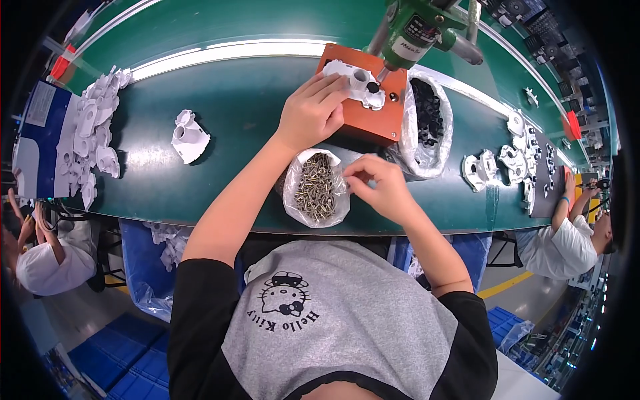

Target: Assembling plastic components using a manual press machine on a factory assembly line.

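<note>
My left hand [312, 110] lies over a white plastic part [371, 99], its fingers closed on the left end. That part rests on an orange block [371, 124], with a small black piece [373, 87] set on it. Just above, the tip of a green press-like machine [415, 35] points down at the part. At the right rim of a plastic-lined container of screws [316, 189], my right hand [381, 189] has thumb and forefinger pinched together. Whatever is between those fingertips is too small to make out.
Right of the block stands a bag of black pieces [427, 113]. A single white part [189, 137] lies on the green table [233, 93], with a pile of white parts [93, 133] farther left. More white parts [481, 170] lie right, near another person [561, 233].
</note>
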A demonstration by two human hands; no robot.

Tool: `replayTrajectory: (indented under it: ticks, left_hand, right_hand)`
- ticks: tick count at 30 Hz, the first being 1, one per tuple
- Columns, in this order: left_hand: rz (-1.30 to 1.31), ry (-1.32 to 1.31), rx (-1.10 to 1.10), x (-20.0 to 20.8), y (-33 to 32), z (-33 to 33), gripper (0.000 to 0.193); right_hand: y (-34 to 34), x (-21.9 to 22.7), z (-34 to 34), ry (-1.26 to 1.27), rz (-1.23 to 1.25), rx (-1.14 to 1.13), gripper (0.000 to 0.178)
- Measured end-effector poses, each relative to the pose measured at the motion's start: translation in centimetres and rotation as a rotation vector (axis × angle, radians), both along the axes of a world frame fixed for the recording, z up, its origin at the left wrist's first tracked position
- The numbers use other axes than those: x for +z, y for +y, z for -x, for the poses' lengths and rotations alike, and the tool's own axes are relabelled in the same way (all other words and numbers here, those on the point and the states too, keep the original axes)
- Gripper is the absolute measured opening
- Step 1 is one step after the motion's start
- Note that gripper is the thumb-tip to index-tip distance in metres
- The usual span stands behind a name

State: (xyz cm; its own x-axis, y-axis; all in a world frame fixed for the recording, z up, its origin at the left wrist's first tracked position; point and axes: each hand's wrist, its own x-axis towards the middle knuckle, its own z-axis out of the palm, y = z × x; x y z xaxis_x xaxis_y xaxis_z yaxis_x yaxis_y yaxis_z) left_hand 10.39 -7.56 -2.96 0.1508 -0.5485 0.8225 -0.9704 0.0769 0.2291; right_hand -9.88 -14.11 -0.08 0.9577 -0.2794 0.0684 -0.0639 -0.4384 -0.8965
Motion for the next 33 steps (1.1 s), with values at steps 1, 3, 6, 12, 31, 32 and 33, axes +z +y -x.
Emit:
replayTrajectory:
  ticks: [1, 3, 6, 12, 31, 32, 33]
  left_hand:
    - [0.0, -0.002, 0.001, 0.0, 0.0, 0.0, 0.019]
    - [-0.001, 0.001, -0.004, 0.2, 0.0, 0.1, 0.019]
    - [0.0, -0.001, -0.001, 0.2, -0.1, 0.1, 0.019]
    - [0.005, -0.002, 0.006, 0.2, -0.2, 0.2, 0.018]
    - [0.01, 0.006, 0.021, -0.1, -0.1, -0.1, 0.017]
    - [0.01, 0.006, 0.023, -0.1, -0.1, -0.1, 0.017]
    - [0.015, 0.005, 0.023, -0.1, -0.2, 0.0, 0.017]
  right_hand:
    - [-0.4, 0.3, -0.1, -0.017, 0.058, -0.057, 0.011]
    - [-2.3, 0.8, -0.5, -0.102, 0.158, -0.192, 0.01]
    - [-4.2, 2.1, -2.2, -0.121, -0.199, -0.423, 0.01]
    - [-8.4, 2.9, -4.6, -0.179, 0.009, -0.564, 0.018]
    - [-9.8, -0.1, -8.1, -0.202, 0.025, -0.533, 0.02]
    - [-9.6, -0.1, -8.1, -0.203, 0.011, -0.544, 0.02]
    - [-9.7, -0.2, -8.1, -0.203, 0.012, -0.543, 0.02]
